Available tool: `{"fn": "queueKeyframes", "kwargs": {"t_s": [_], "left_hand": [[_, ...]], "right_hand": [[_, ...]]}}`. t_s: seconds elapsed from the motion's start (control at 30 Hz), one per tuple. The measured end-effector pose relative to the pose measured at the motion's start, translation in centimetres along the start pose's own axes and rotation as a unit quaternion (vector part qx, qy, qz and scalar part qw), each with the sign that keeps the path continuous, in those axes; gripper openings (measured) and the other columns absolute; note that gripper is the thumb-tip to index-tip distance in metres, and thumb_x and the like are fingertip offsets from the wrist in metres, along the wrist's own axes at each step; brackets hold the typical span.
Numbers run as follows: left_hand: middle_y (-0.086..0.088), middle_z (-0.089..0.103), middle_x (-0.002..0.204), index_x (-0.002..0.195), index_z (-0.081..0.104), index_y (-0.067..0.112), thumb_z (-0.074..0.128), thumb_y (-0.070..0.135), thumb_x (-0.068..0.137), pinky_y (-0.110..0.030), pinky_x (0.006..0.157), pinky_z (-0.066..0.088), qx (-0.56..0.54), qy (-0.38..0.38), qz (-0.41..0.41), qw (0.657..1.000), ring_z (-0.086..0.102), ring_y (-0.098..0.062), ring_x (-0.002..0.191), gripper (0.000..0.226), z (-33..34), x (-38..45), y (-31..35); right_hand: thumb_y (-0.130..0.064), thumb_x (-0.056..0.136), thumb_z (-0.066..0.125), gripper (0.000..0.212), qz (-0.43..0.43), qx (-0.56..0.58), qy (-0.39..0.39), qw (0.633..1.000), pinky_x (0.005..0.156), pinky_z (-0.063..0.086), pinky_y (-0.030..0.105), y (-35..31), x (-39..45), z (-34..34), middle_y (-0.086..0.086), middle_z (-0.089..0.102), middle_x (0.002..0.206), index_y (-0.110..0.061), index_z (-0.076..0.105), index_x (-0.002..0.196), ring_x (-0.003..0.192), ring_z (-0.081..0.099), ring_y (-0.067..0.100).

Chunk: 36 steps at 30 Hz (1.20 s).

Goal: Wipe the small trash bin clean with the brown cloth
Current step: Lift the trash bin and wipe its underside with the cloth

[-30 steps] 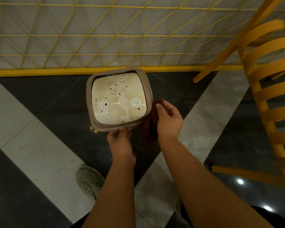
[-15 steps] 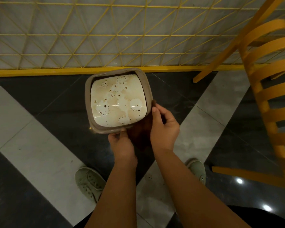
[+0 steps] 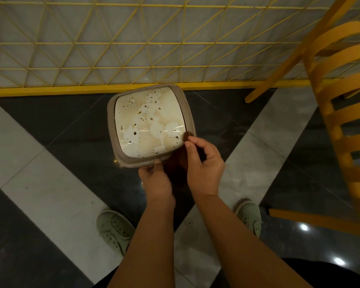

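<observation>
Small trash bin (image 3: 150, 123) held just beyond left hand (image 3: 157, 179), gripped at near rim, stained lid up; brown cloth (image 3: 178, 163) pinched in right hand (image 3: 204, 163), mostly shadowed between hands, one corner touching the rim.

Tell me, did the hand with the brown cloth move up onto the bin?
Yes. The right hand slid from beside the trash bin toward the yellow wall rail, so the brown cloth it pinches now touches the lid's near right corner.
</observation>
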<state>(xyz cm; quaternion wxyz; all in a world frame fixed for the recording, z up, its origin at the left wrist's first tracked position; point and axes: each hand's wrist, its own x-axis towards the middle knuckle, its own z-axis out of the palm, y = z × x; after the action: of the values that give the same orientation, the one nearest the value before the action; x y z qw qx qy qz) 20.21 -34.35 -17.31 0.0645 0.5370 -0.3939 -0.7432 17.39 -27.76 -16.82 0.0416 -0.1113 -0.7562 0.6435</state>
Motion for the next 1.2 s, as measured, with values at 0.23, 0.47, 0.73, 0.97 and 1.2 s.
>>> {"fn": "queueKeyframes", "kwargs": {"t_s": [0.23, 0.47, 0.73, 0.97, 1.2], "left_hand": [[0.0, 0.07, 0.102, 0.11, 0.052, 0.03, 0.055, 0.02, 0.097, -0.052, 0.104, 0.044, 0.023, 0.007, -0.023, 0.999, 0.064, -0.021, 0.107, 0.017, 0.2, -0.1, -0.1], [0.009, 0.062, 0.109, 0.112, 0.048, 0.034, 0.053, 0.023, 0.098, -0.049, 0.102, 0.046, 0.008, 0.012, -0.027, 1.0, 0.058, -0.02, 0.114, 0.018, 0.2, 0.2, -0.2], [0.0, 0.062, 0.122, 0.121, 0.048, 0.028, 0.054, 0.022, 0.098, -0.05, 0.101, 0.047, -0.01, 0.0, -0.032, 0.999, 0.059, -0.023, 0.115, 0.025, 0.3, 0.1, -0.7], [-0.004, 0.059, 0.129, 0.136, 0.041, 0.019, 0.055, 0.017, 0.098, -0.045, 0.109, 0.04, 0.003, 0.007, 0.003, 1.0, 0.059, -0.019, 0.116, 0.041, 0.1, 0.4, -0.9], [-0.007, 0.063, 0.119, 0.122, 0.046, 0.02, 0.053, 0.014, 0.098, -0.037, 0.104, 0.046, -0.019, 0.044, 0.023, 0.999, 0.064, -0.018, 0.105, 0.025, -0.8, 0.5, 0.1]], "right_hand": [[-0.023, 0.09, 0.064, 0.012, 0.212, -0.045, 0.03, 0.976, 0.074, 0.054, 0.014, 3.1, -0.2, -2.1, -0.017, 0.069, 0.088, -0.034, 0.069, 0.094, 0.083, 0.062, -0.01], [-0.019, 0.081, 0.075, 0.027, 0.304, 0.108, 0.015, 0.946, 0.07, 0.057, 0.022, 1.3, -0.9, 0.4, -0.006, 0.073, 0.09, -0.024, 0.064, 0.105, 0.084, 0.07, 0.006], [-0.018, 0.079, 0.076, 0.008, 0.258, 0.039, 0.058, 0.963, 0.064, 0.053, 0.012, 1.4, 0.1, 0.3, -0.012, 0.073, 0.079, -0.024, 0.073, 0.085, 0.074, 0.067, -0.004], [-0.025, 0.083, 0.073, 0.008, 0.239, -0.041, 0.046, 0.969, 0.051, 0.042, 0.007, 0.5, 5.6, -0.5, -0.019, 0.067, 0.072, -0.032, 0.071, 0.08, 0.064, 0.057, -0.018], [-0.03, 0.086, 0.069, 0.004, 0.3, -0.001, 0.076, 0.951, 0.065, 0.042, 0.016, 0.4, 6.5, -2.8, -0.015, 0.066, 0.085, -0.033, 0.071, 0.087, 0.077, 0.058, 0.0]]}}
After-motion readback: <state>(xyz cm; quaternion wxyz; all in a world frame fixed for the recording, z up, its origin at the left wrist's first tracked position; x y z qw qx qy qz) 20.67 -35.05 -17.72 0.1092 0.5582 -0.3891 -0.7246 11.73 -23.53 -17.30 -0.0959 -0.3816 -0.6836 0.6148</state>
